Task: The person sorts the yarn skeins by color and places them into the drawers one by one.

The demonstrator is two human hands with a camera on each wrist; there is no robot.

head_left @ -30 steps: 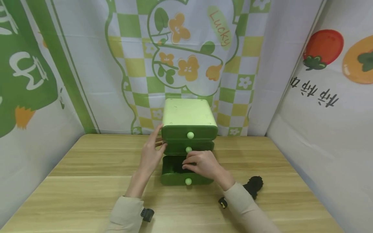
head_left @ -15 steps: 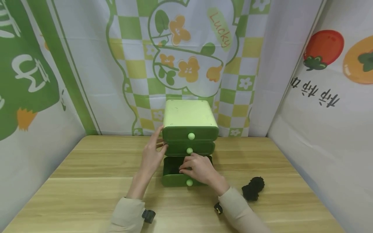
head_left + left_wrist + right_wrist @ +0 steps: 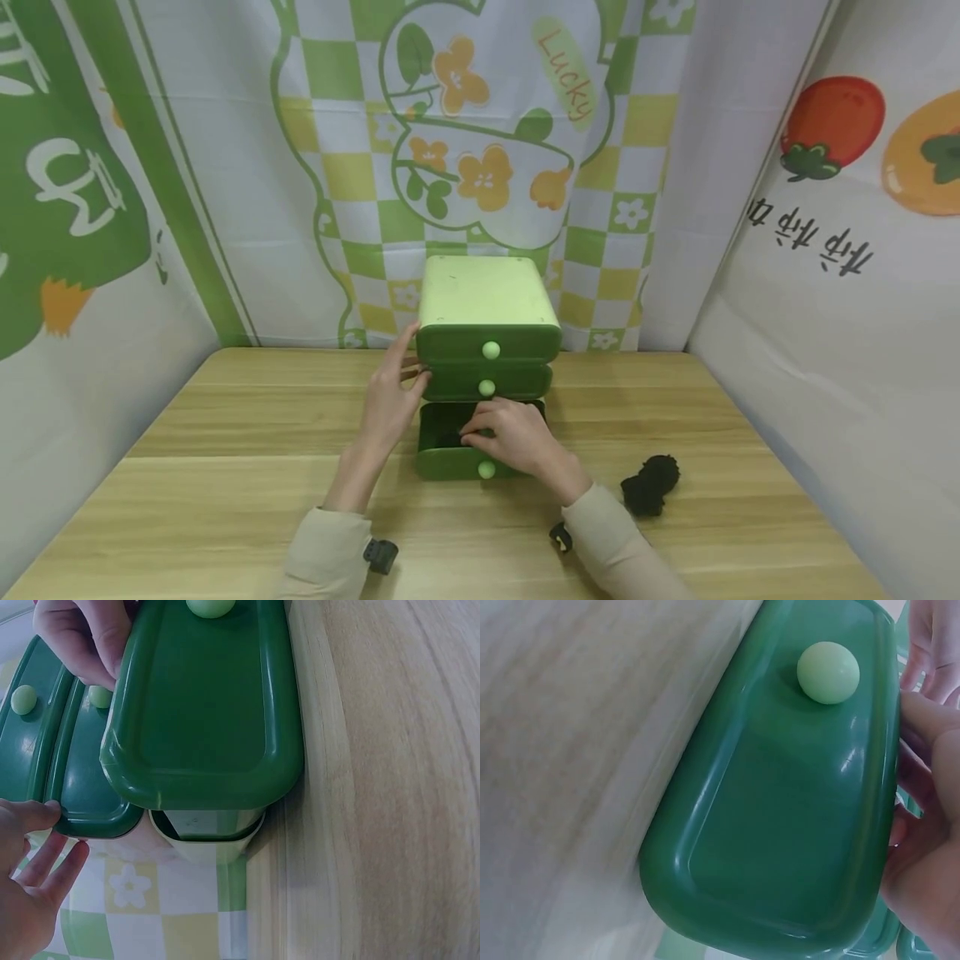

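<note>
A small drawer cabinet with a pale green top stands at the back of the table. Its bottom drawer is pulled out, while the middle drawer and top drawer are closed. My left hand grips the cabinet's left edge, thumb at the middle drawer's corner, fingers along the side. Over the open drawer, my right hand has curled fingers and a thumb pinching at a small black thing inside. The drawer front hides those fingertips in the right wrist view.
A fuzzy black object lies on the wooden table, right of my right sleeve. Printed cloth hangs close behind the cabinet, with more cloth on both sides. A black device sits at my left cuff.
My right hand has moved slightly left and down into the open drawer, then stayed nearly still. The fuzzy black object is now uncovered by the sleeve. My left hand keeps its hold.
</note>
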